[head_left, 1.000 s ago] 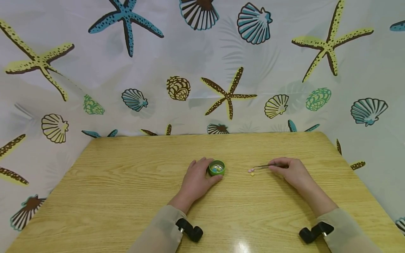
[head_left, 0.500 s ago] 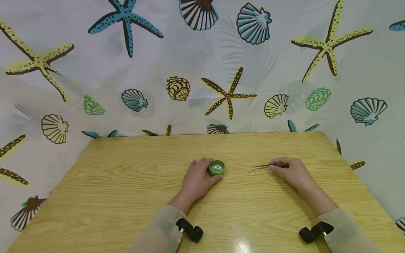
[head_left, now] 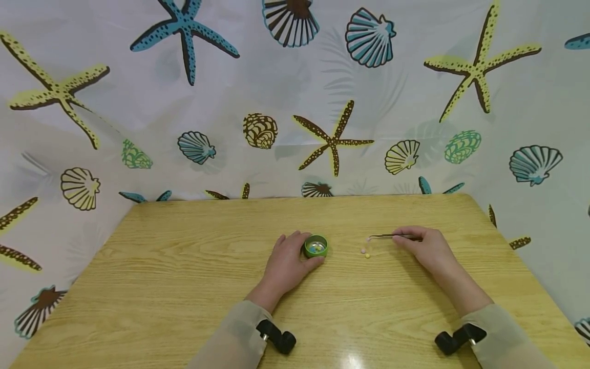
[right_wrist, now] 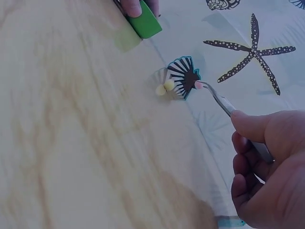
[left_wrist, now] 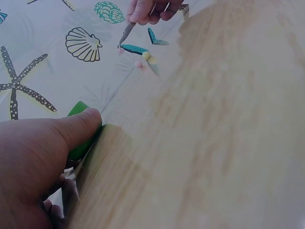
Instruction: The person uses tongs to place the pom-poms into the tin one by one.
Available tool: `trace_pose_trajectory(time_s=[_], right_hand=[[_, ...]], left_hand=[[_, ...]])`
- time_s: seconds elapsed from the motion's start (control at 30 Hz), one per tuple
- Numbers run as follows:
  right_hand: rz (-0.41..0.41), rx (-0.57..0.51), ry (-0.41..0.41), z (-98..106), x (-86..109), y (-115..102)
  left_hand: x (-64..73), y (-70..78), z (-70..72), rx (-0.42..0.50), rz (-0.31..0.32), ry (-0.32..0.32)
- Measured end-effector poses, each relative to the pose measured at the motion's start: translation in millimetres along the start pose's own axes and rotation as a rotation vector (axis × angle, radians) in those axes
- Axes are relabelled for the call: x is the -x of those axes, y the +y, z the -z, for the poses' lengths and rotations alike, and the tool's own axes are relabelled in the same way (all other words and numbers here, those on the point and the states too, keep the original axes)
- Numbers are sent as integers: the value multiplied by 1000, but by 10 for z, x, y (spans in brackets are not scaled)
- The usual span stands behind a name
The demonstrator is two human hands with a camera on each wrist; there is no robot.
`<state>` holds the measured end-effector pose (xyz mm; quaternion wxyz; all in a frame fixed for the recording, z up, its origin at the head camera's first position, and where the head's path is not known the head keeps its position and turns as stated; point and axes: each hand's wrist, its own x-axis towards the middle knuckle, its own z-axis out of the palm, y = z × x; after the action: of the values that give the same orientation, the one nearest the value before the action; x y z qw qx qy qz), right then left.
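Observation:
My left hand [head_left: 289,259] grips a small round green tin [head_left: 308,254] from its left side, thumb and fingers around the wall. Inside the tin lie small blue, yellow and pale beads [head_left: 317,248] on a shiny bottom. My right hand [head_left: 426,247] pinches a pair of thin metal tweezers [head_left: 383,236] that point left. A pink bead [right_wrist: 198,85] is caught at the bent tweezer tips, raised above the table. Just below the tips, another pink bead [head_left: 362,251] and a yellow bead [head_left: 367,255] rest close together on the wood.
The wooden table [head_left: 193,287] has a glossy top that mirrors things in the wrist views. A pale curtain [head_left: 276,77] printed with starfish and shells hangs behind it and along both sides. Each sleeve carries a black wrist mount [head_left: 276,335].
The tweezers have risen and tilted level, lifting one pink bead off the table, away from the other beads. My left hand and the green tin have stayed put.

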<state>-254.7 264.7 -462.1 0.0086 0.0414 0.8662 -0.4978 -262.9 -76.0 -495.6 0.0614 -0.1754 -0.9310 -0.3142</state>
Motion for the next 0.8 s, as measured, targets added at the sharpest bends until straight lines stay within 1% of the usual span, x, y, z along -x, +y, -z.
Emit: trace_pose_trajectory(time_s=[0.17,0.27,0.37,0.53,0.8], right_hand=[[19,-15,16,-24,0,-86],[46,-8,20,-46,5,-152],[83,-2,13,-69,23,-231],[123,-16,2,-137,56,-373],[169,-59,-28,-281,23,-508]], left_hand=[[3,-32,-16,6,4,2],[5,-37,-19,9,7,1],[7,-30,-10,11,8,0],[8,-15,0,11,8,-2],[10,-21,-2,8,-4,9]])
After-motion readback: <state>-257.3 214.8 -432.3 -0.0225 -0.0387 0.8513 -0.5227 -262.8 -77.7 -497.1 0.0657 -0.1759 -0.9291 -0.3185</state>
